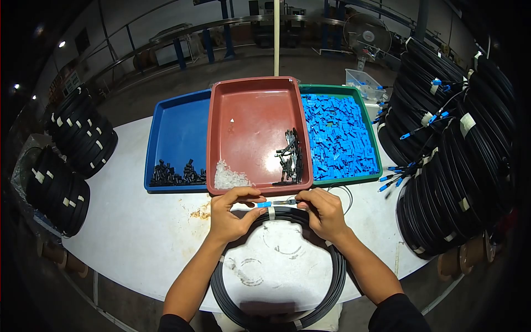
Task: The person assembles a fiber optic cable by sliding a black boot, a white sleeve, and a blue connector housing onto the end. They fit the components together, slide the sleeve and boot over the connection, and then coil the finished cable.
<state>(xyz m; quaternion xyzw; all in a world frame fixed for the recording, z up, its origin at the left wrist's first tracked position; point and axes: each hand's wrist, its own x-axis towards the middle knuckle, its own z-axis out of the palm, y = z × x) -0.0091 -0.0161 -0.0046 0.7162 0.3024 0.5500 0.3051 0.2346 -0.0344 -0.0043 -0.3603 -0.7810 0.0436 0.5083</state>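
Dark sleeves (pixel 399 316) lead to hands (pixel 237 214) pinching a slim connector (pixel 267 204), blue at left, dark at right.

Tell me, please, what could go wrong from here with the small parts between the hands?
The left hand only pinches the blue connector, so it might slip onto the cable coil. If the hands tilt, the dark piece at the right hand could come out of line with it. The coil seems to reach past the near edge of the table, so a tug might shift it.
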